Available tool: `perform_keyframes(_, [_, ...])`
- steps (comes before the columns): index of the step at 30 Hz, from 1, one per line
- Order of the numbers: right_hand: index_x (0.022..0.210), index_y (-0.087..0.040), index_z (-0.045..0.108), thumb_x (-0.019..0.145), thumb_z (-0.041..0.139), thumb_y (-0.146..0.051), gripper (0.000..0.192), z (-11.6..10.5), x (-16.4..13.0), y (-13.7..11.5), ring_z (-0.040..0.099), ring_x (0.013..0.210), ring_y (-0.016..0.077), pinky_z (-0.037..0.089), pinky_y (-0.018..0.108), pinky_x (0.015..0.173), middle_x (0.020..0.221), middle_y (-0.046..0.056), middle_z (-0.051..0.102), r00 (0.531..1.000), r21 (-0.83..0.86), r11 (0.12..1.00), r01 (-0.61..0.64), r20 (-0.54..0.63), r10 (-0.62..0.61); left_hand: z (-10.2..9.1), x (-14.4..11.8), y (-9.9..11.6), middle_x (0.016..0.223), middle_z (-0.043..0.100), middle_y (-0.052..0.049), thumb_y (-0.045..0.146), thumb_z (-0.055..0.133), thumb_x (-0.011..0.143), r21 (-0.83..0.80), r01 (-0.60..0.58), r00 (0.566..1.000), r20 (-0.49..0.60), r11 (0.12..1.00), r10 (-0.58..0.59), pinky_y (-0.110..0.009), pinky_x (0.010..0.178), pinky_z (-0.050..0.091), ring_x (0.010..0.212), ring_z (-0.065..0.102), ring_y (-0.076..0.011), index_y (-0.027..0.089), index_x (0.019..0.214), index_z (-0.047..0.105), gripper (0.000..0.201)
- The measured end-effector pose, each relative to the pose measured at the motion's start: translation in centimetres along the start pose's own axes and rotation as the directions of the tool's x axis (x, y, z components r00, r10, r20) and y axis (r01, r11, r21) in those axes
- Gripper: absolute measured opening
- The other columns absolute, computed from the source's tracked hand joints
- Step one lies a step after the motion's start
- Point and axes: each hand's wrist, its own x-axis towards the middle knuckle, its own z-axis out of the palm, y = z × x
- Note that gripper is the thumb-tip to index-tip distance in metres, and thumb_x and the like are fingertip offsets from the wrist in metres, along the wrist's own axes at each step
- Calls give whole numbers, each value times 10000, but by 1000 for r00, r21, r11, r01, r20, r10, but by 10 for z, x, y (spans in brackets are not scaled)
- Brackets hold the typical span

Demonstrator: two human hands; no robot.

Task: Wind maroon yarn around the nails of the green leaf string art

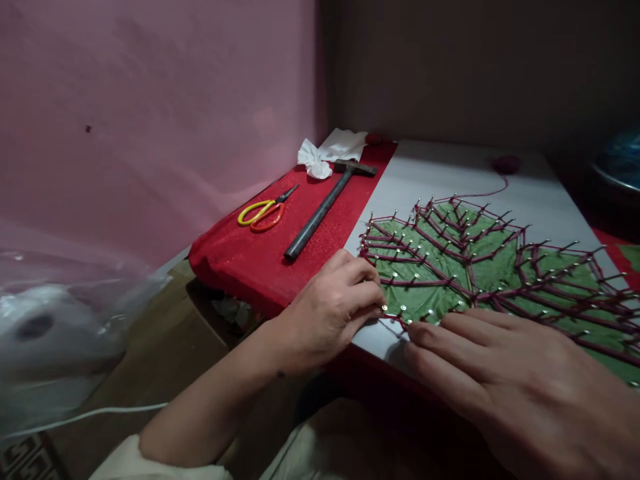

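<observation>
Nearest the camera, the right hand [505,380] is laid flat across the near edge of the white board [450,173], its fingers extended and held close together, their tips resting by the lowest row of nails. Just beyond, the left hand [335,307] is curled at the board's near left corner, thumb and forefinger pinched together at a nail; what is pinched is too fine to be made out, though it is probably the dark red thread. On the board lies the green leaf pattern [425,273], ringed and veined with small nails [403,308], and the maroon thread [450,240] is already strung between most of them. For this step to be done well, the thread should be kept taut and low while it is looped round each nail head, and the board should be held steady by the flat hand. Farther off, on the red cloth [240,260], lie a hammer [325,207], yellow-handled scissors [265,212] and crumpled tissue [315,163]. A ball of thread [506,163] sits at the board's far edge.
</observation>
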Motion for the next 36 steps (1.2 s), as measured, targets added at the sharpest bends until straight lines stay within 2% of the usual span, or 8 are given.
perform_keyframes(4, [733,-186,592,833,407,-117,221,-8,11,7,518,506,118,382,242,452,665,5,618,999,89,995,-43,-10,44,-1,0,2,947,610,-70,181,536,891,-23,48,999,-9,999,-48,-341,862,421,928,471,-188,137,879,635,109])
perform_keyframes(8, [729,-187,620,817,422,-102,233,-14,22,21,478,444,74,352,191,414,569,-27,582,942,227,929,-292,-99,320,-2,0,5,977,619,-55,160,520,885,22,37,999,40,999,-38,-366,874,406,940,467,-199,164,992,622,147])
perform_keyframes(11, [675,-180,615,828,489,-137,202,-13,29,29,462,429,64,346,176,406,492,-33,547,816,476,712,-517,22,578,0,3,6,909,616,-55,141,490,888,22,-13,998,56,1000,12,-346,868,416,903,473,-186,147,874,620,132])
perform_keyframes(14, [669,-158,588,856,483,-164,215,-6,35,35,507,461,71,374,180,414,546,8,601,685,672,418,-612,186,704,2,4,7,843,616,-51,114,505,869,-22,-11,1000,2,1000,11,-320,838,442,860,490,-172,143,810,600,115])
perform_keyframes(17, [706,-143,588,836,498,-160,160,2,39,41,445,408,56,329,182,376,543,2,592,630,686,337,-645,228,742,3,3,9,821,625,-46,100,525,857,-30,21,999,-32,999,-22,-314,813,447,850,501,-173,145,810,584,89])
perform_keyframes(25, [688,-175,640,795,502,-178,175,5,62,34,440,501,86,302,225,493,539,-22,543,788,250,772,-584,-53,613,3,-3,4,861,604,-41,130,504,885,51,5,999,-48,999,-3,-316,809,429,855,472,-176,158,929,591,101])
perform_keyframes(32, [725,-158,575,845,403,-90,220,8,37,-2,446,499,98,255,254,461,614,1,553,939,26,966,-259,-227,258,15,-14,-5,975,624,-73,227,487,906,459,-98,953,-213,883,217,-358,741,413,842,511,-195,179,816,624,171])
perform_keyframes(36, [659,-169,522,864,350,-43,296,10,16,-7,372,485,105,261,259,464,573,-8,468,964,-12,992,-126,-238,119,14,-20,-4,1010,653,-103,148,491,884,522,-283,912,-113,805,395,-386,836,442,921,568,-211,149,788,607,151])
